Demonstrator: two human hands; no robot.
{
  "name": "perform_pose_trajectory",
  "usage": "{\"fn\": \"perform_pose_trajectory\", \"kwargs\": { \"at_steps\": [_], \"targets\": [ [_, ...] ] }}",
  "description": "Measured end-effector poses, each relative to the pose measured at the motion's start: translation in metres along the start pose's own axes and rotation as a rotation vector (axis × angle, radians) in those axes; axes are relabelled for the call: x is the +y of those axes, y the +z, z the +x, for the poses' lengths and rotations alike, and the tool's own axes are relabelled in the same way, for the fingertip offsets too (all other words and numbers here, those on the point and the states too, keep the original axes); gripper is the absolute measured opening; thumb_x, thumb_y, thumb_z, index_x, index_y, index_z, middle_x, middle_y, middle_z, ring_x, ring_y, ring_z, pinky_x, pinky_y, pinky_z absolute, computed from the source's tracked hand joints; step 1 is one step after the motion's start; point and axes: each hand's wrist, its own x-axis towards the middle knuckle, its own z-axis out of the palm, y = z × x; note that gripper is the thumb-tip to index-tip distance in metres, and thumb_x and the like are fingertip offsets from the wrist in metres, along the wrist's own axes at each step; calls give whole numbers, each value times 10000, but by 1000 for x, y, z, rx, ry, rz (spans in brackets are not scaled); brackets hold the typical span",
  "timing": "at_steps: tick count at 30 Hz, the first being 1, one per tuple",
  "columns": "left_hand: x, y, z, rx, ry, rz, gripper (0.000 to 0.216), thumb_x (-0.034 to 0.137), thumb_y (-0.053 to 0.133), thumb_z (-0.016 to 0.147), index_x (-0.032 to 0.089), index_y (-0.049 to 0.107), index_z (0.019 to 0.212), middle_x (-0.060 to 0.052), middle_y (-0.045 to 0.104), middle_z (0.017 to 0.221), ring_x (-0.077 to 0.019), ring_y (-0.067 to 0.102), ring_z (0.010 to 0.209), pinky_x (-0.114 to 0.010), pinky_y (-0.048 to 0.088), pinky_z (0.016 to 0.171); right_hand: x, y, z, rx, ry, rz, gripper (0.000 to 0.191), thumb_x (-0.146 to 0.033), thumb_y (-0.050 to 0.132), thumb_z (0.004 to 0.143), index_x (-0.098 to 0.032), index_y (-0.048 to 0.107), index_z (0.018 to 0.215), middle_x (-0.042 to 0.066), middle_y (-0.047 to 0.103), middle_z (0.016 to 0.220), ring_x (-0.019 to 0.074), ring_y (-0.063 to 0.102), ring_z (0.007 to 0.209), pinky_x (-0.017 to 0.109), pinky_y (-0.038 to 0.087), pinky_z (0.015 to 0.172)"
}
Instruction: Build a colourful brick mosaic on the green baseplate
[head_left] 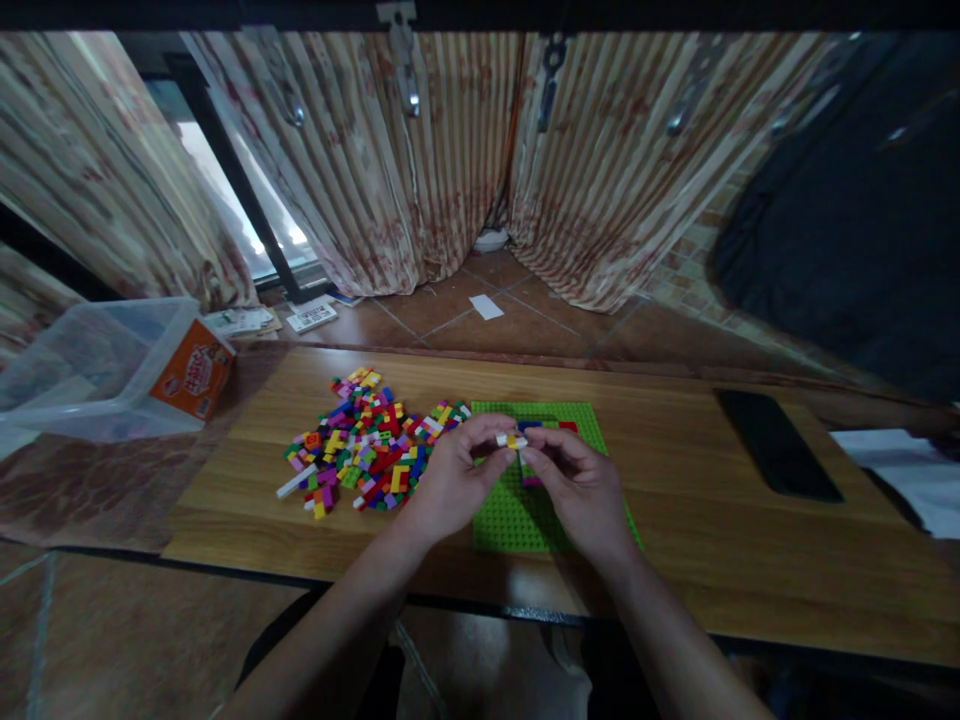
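My left hand and my right hand meet above a green baseplate. Both pinch a small piece made of white and yellow building bricks between thumbs and fingertips, one hand at each end. Behind the hands, a few bricks sit on the baseplate, among them a red brick and a dark blue brick. My fingers partly cover them. To the left of my left hand lies a loose pile of coloured bricks, with a long white brick at its near left edge.
All this stands on a wooden table. A black phone-like slab lies at the right, with white papers past it. A clear plastic bin with an orange label stands at the left. Striped curtains hang behind.
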Motion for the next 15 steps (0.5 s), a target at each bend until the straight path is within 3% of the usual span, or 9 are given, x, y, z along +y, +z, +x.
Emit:
{"fn": "perform_pose_trajectory", "kwargs": {
  "at_steps": [8,15],
  "targets": [
    [4,0,-5,7,115,161,393,222,609,884,198,549,1271,-76,704,1126,-183,677,1017,-320,517,941,-6,2,-1,12,-118,-66,128,-327,680,851,-282,744,952,3,718,939,158,650,837,307,512,756],
    [-3,9,-7,126,124,228,309,206,605,871,201,630,1179,-79,695,1170,-194,679,1038,-321,532,944,-4,5,-3,68,-199,-116,125,-272,642,884,-282,743,957,-7,722,910,140,650,826,276,501,747]
  ]
}}
